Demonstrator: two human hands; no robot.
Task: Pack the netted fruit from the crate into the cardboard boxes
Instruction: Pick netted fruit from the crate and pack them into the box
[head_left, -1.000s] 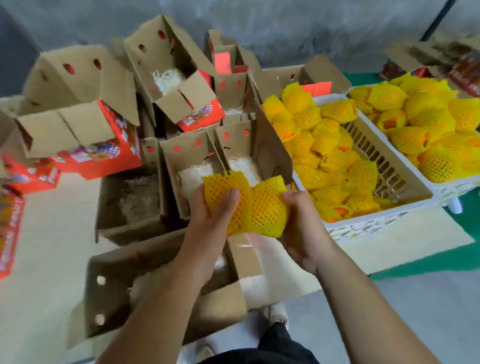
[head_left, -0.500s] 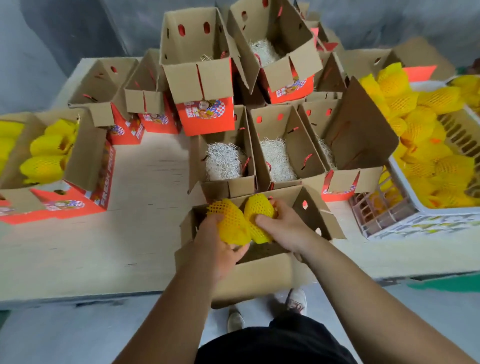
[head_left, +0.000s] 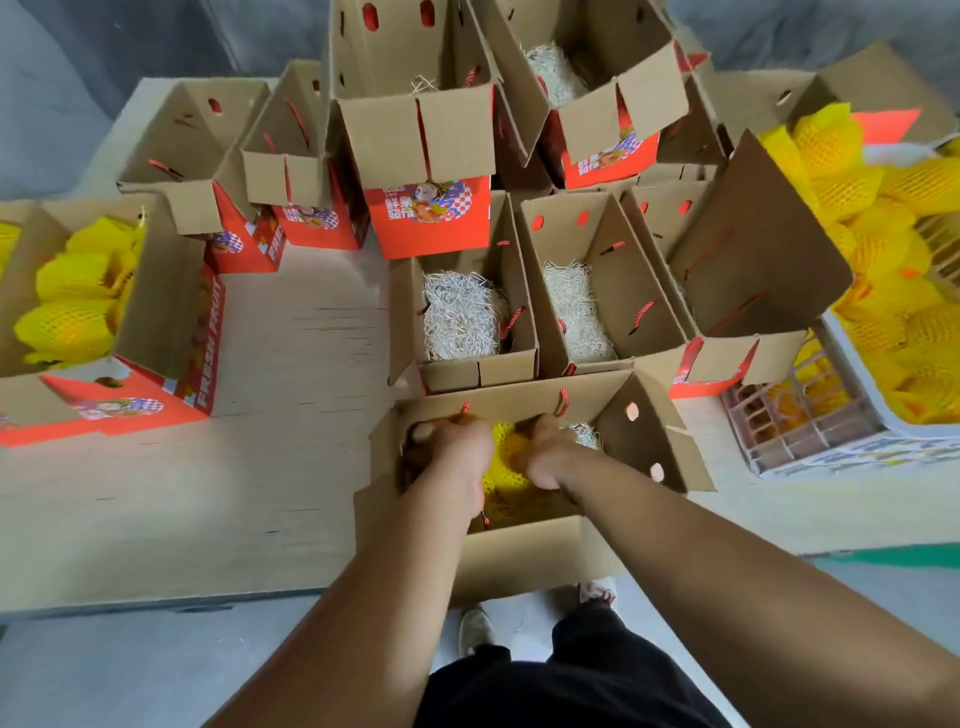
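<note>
Both bare forearms reach forward and down, converging toward the middle. The left hand (head_left: 451, 451) lies knuckles up, its fingers curled downward with the fingertips out of sight, one fingertip showing at its far left edge. The right hand (head_left: 545, 451) sits just beside it, also back up, its fingers bent under and hidden. The two hands are near each other but apart. Both wrists are straight.
</note>
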